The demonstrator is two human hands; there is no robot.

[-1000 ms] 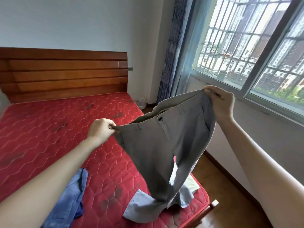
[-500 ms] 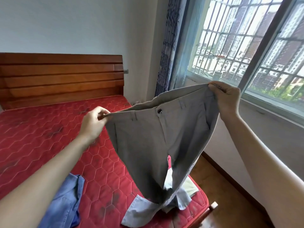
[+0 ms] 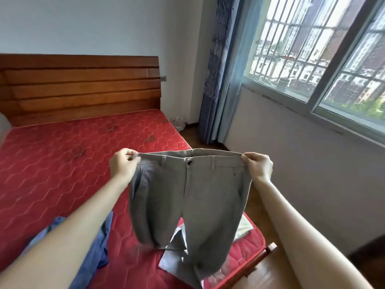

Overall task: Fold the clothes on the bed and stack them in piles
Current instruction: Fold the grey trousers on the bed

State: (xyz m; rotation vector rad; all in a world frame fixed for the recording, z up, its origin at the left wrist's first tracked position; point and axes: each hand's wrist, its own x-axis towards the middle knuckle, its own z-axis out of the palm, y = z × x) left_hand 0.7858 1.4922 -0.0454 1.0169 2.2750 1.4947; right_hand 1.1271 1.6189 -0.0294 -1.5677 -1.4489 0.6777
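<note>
Grey trousers, of plain woven cloth, are held up above the mattress's near right corner, waistband stretched level, pinched at its ends by the left hand and right hand. Blue denim lies crumpled at the near edge.

The grey trousers have been lowered from upper right to frame centre, the waistband now pulled level and taut between the left hand and right hand.
</note>
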